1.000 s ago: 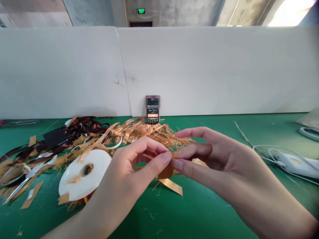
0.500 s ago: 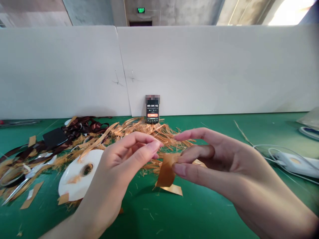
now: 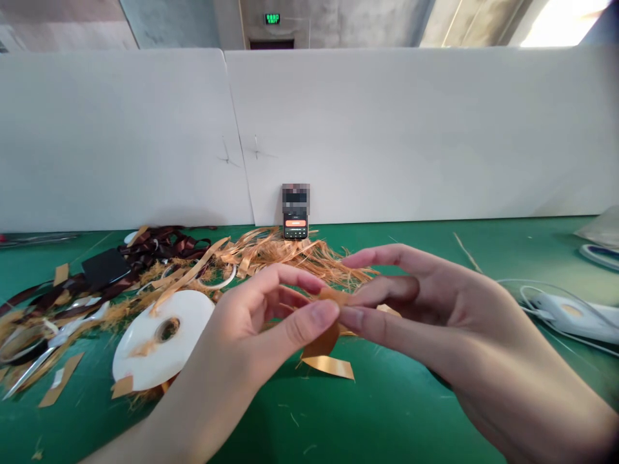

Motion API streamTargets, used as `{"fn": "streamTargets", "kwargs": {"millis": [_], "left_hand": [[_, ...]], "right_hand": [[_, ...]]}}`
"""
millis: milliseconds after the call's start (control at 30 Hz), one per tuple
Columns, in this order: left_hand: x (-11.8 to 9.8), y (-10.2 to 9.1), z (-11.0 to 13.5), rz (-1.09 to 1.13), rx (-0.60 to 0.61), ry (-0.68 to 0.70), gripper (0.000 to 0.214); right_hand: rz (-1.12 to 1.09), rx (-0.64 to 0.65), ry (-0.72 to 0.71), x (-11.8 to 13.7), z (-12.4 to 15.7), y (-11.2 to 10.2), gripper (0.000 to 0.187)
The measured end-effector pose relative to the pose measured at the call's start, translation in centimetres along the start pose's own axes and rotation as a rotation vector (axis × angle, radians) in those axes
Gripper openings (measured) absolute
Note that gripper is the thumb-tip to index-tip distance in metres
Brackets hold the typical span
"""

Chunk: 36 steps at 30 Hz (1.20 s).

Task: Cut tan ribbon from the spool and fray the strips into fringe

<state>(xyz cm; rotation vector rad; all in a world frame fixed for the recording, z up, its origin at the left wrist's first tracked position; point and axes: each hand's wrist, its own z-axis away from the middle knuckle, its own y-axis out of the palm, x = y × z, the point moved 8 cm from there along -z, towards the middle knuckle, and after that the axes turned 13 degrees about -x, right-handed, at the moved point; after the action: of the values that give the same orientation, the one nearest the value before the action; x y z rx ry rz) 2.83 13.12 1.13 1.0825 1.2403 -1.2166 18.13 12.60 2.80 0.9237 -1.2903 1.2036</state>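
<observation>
A short piece of orange-gold ribbon (image 3: 323,345) hangs between both hands above the green table (image 3: 387,412). My left hand (image 3: 261,328) pinches its top with thumb and forefinger. My right hand (image 3: 411,309) meets it from the right, with thumb and fingers closed on the same end. The ribbon's lower end folds onto the table. Behind the hands lies a heap of shredded orange ribbon strands (image 3: 290,254).
A white ribbon spool (image 3: 162,338) lies left of the hands. Dark brown ribbons (image 3: 159,248), a black card (image 3: 106,267) and scissors (image 3: 33,367) clutter the far left. A phone (image 3: 296,212) leans on the white partition. White device and cables (image 3: 565,312) sit at right.
Half a second ago my left hand had drawn away from the ribbon, leaving it in my right hand. It has come back and pinches the ribbon's top again.
</observation>
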Motion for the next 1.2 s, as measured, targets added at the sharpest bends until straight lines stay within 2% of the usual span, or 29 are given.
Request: {"fn": "streamTargets", "kwargs": {"millis": [133, 200, 300, 433, 633, 833, 1000, 1200], "left_hand": [[-0.3, 0.1, -0.4, -0.033, -0.039, 0.067, 0.015], [-0.2, 0.0, -0.5, -0.024, -0.066, 0.063, 0.014], [0.2, 0.6, -0.3, 0.006, -0.010, -0.001, 0.013], [0.4, 1.0, 0.1, 0.024, 0.028, -0.045, 0.011], [0.6, 0.4, 0.0, 0.001, -0.051, -0.039, 0.016], [0.7, 0.8, 0.0, 0.025, 0.016, -0.058, 0.014], [0.9, 0.5, -0.2, -0.001, 0.050, -0.052, 0.015], [0.9, 0.7, -0.1, 0.049, 0.041, -0.049, 0.015]], "right_hand": [[-0.021, 0.082, -0.069, 0.0, -0.5, 0.3, 0.028], [-0.040, 0.068, -0.093, 0.1, -0.7, 0.3, 0.028], [-0.108, 0.039, -0.069, 0.2, -0.7, 0.4, 0.033], [-0.147, 0.087, -0.026, 0.1, -0.5, 0.9, 0.033], [-0.180, -0.074, -0.120, 0.7, -1.1, -0.5, 0.029], [-0.162, 0.004, -0.037, 0.1, -0.8, 0.2, 0.031], [-0.135, -0.091, -0.166, 0.8, -1.2, -0.8, 0.033], [-0.058, -0.027, -0.074, 0.5, -0.7, -0.1, 0.029]]}}
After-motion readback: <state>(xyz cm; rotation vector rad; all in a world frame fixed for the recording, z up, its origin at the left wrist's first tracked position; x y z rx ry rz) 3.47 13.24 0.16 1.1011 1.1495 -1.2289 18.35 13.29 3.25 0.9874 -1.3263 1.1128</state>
